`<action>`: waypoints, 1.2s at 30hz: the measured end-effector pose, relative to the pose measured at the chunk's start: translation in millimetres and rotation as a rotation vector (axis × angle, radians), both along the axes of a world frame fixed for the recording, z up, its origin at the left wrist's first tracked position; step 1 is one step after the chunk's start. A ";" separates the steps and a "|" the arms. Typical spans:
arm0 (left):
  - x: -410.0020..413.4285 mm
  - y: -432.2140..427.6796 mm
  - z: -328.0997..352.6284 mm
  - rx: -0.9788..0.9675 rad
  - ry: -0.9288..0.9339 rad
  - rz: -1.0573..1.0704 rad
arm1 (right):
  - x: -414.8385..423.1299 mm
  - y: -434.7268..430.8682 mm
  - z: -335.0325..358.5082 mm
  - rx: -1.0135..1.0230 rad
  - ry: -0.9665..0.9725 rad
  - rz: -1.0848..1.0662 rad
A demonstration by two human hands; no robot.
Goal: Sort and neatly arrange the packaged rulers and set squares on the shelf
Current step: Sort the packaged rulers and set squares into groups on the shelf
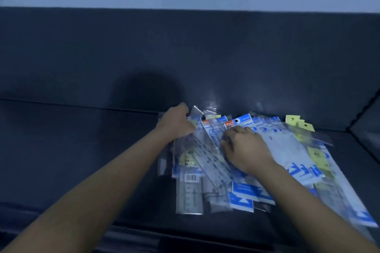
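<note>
A loose pile of clear plastic packets with blue and white cards [242, 193] lies spread on the dark shelf [82, 139]. They hold rulers and set squares. My left hand [177, 122] grips the upper ends of the narrow ruler packets [189, 189] at the pile's left side. My right hand [242, 146] lies on the middle of the pile with its fingers curled round the edge of a packet. Wider packets with yellow tags [299, 124] fan out to the right.
The shelf's dark back wall [185, 51] rises behind the pile. A side panel [368, 121] closes the shelf at the right. The shelf's front edge [144, 230] runs below the packets. The frame is dim and slightly blurred.
</note>
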State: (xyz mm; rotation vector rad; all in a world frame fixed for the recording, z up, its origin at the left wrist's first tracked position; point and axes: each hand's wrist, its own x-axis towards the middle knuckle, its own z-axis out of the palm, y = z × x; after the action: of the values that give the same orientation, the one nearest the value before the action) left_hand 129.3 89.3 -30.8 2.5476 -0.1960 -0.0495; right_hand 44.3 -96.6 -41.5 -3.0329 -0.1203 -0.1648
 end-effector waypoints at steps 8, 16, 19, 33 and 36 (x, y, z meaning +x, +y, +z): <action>-4.5 -5.9 35.6 -0.520 0.156 -0.409 | -31.7 -27.7 11.4 -0.043 0.059 -0.558; -15.9 -36.7 37.1 -0.764 0.414 -0.487 | -35.2 -44.3 21.7 0.271 0.062 -0.655; -18.9 -44.2 23.3 -0.707 0.450 -0.466 | -37.0 -55.0 24.4 0.429 0.061 -0.647; -15.1 -47.3 7.5 0.409 0.065 -0.620 | -72.4 -92.5 43.5 0.909 0.067 -0.462; -16.2 -51.2 20.8 0.444 0.077 -0.770 | -83.2 -98.5 47.0 0.852 0.013 -0.467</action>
State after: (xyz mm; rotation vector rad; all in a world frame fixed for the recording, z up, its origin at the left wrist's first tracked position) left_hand 113.1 38.1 -10.1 2.7232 -1.2385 -0.5351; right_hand -38.9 -195.2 5.5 -2.1591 0.5238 -0.1715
